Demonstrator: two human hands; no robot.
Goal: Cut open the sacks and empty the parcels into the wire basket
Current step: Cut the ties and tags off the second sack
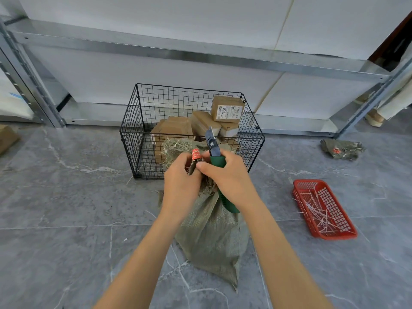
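Note:
A green woven sack point(211, 237) stands on the grey floor just in front of me, its neck bunched and tied, with a red tag point(196, 154) at the top. My left hand point(180, 181) grips the gathered neck. My right hand point(227, 177) holds a green-handled utility knife point(213, 148), blade pointing up, close beside the tag. Behind the sack stands the black wire basket point(133, 132), which holds several brown cardboard parcels point(227, 109) piled toward its right side.
A red plastic tray point(330, 233) with several white cut ties lies on the floor to the right. A crumpled green sack point(341, 148) lies farther back right. Metal shelving point(200, 52) runs along the wall behind the basket. A cardboard box point(6, 138) sits at the left edge.

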